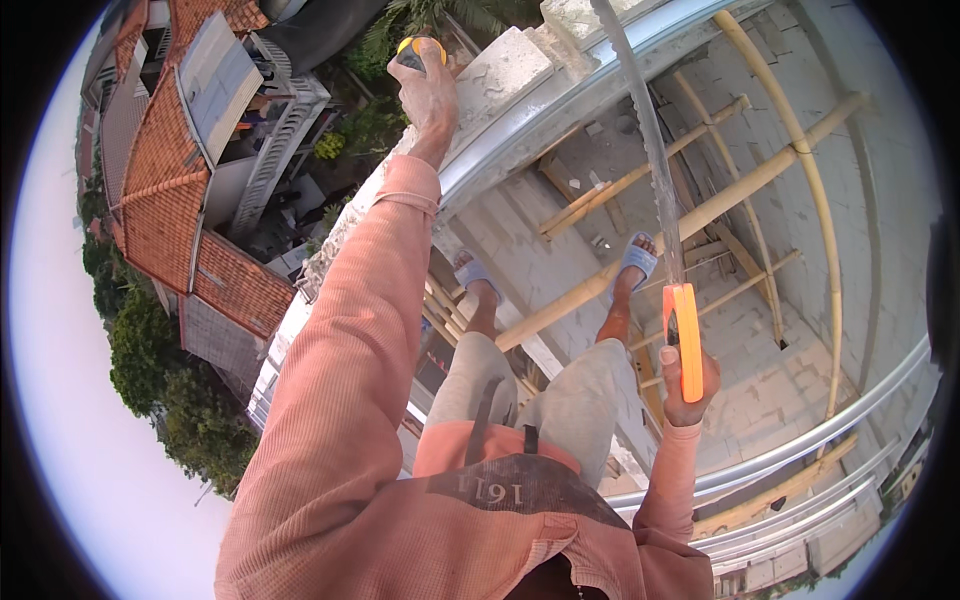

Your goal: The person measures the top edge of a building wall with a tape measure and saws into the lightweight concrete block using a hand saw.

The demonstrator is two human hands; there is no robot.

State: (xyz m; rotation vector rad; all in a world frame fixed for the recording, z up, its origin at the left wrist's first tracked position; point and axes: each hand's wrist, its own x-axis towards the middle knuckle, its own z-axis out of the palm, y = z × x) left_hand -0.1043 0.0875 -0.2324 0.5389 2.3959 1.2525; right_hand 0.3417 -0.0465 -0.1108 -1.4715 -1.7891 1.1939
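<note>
My left hand (pixel 432 95) reaches out over the top of the wall at the upper left, its fingers wrapped round a yellow and black tape measure (pixel 408 50). Pale masonry blocks (pixel 507 72) lie just right of that hand. On the right, my right hand (pixel 690 385) grips the orange handle (pixel 686 330) of a handsaw. The saw's long toothed blade (pixel 645 120) points away from me, up to the top edge of the view. Part of the right fingers is hidden behind the handle.
A shiny metal channel (pixel 520 135) runs along the wall top. Bamboo poles (pixel 720 200) cross below, and my sandalled feet stand high above a rubble-strewn floor (pixel 770 375). Past the wall's outer edge there is a deep drop to tiled roofs (pixel 165 205) and trees. Metal bars (pixel 830 430) curve at lower right.
</note>
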